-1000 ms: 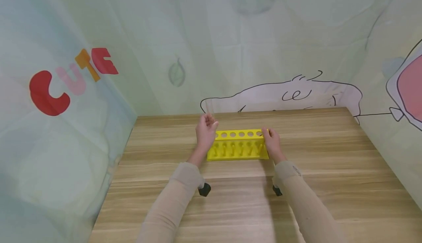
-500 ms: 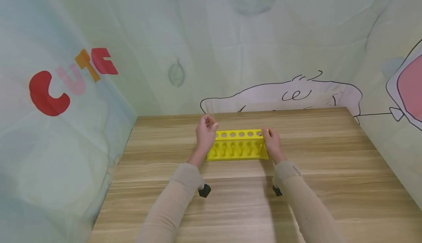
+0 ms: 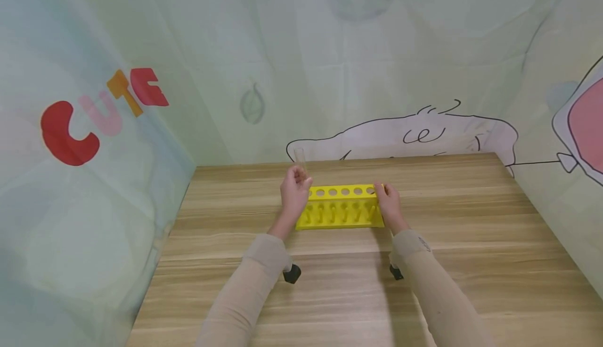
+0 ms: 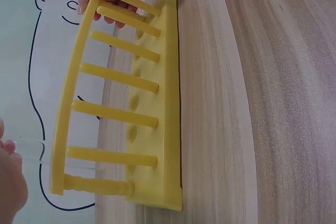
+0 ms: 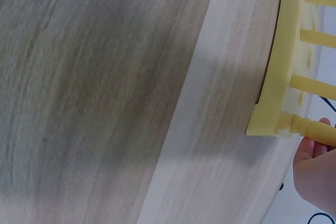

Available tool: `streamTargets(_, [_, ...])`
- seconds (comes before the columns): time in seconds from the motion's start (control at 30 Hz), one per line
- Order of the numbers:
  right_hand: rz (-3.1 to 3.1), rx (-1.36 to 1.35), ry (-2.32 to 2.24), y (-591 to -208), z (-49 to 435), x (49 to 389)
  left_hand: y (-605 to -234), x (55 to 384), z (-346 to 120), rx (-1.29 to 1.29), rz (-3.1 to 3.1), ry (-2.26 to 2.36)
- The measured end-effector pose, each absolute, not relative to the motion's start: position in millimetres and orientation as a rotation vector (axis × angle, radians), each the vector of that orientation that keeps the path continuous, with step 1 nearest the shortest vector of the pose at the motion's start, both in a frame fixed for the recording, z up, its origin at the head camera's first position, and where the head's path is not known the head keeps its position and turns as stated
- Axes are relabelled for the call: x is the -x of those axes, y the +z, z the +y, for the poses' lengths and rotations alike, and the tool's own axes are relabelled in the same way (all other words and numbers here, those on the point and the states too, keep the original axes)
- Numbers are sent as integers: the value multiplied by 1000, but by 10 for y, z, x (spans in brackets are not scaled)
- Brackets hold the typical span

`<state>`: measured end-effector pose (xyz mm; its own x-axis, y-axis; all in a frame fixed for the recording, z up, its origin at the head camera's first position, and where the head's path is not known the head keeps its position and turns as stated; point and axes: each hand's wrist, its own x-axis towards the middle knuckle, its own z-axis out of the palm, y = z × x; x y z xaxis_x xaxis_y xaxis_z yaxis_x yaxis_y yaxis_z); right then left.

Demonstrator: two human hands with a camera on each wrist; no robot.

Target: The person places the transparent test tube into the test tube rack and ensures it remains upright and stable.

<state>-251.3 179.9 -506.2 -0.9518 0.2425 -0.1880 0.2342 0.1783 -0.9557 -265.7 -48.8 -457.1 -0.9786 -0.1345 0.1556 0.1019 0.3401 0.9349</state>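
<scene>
A clear test tube [image 3: 300, 157] stands up, slightly tilted, from the fingers of my left hand [image 3: 294, 187], which pinches it at the left end of a yellow test tube rack [image 3: 338, 226]. In the left wrist view the faint tube [image 4: 31, 148] runs from the fingertips towards the rack's top plate [image 4: 73, 87] and shows faintly beyond it. My right hand [image 3: 389, 200] grips the opposite end of the rack, thumb on the top plate. The rack has a row of round holes above a row of upright pegs [image 4: 121, 80]; the left-end hole is partly hidden by my left hand.
The rack stands on a wood-grain table [image 3: 344, 294]. Behind the table hangs a printed cloth [image 3: 226, 75] with cartoon drawings, and another cloth side [image 3: 94, 205] borders the left edge. Small black devices [image 3: 292, 272] sit at both wrists.
My left hand has sunk very slightly, and the top of the test tube sits a little lower. The right hand and the rack stay where they were.
</scene>
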Motion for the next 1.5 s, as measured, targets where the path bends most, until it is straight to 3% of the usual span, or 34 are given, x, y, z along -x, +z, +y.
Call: streamTargets(1.5, [-2403, 533, 1983, -5065, 1811, 2532, -4708, 2632, -498, -5, -2456, -1592])
